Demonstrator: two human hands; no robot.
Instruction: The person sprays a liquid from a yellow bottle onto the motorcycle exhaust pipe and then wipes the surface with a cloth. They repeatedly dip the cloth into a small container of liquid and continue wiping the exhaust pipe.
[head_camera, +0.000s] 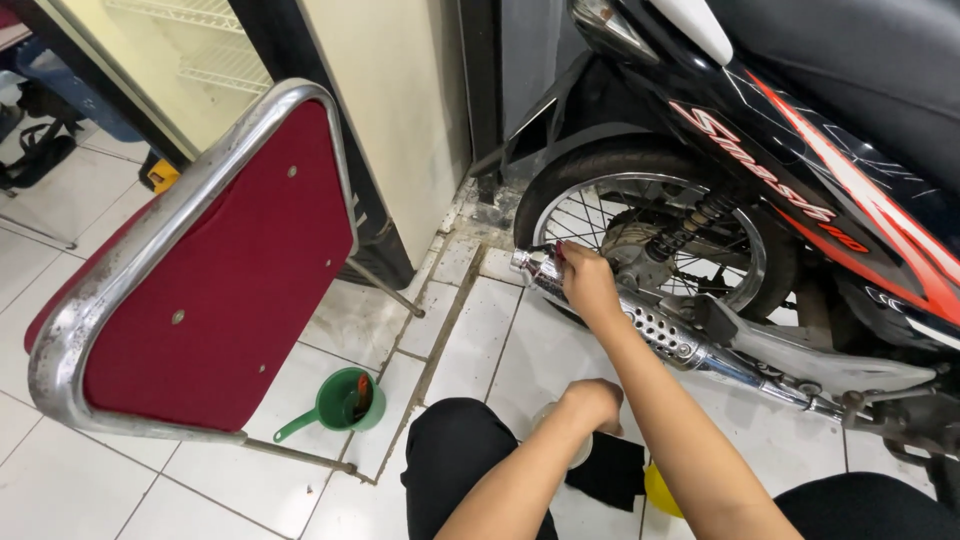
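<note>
Right hand (588, 280) gripped the chrome exhaust muffler (640, 325) tail beside the rear wheel (640, 215). Judged rigid, heavy, slick; perforated heat shield offers purchase. Left hand (592, 403) closed on a pale container, contents untellable.

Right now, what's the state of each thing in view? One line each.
right hand: closed over the rear end of the exhaust pipe
left hand: fist resting on a pale object, mostly hidden
exhaust pipe: mounted on the motorcycle, chrome
rear wheel: on the tiled floor
green funnel: on the floor, mouth up
red chair: tipped over, chrome frame scuffed
</note>
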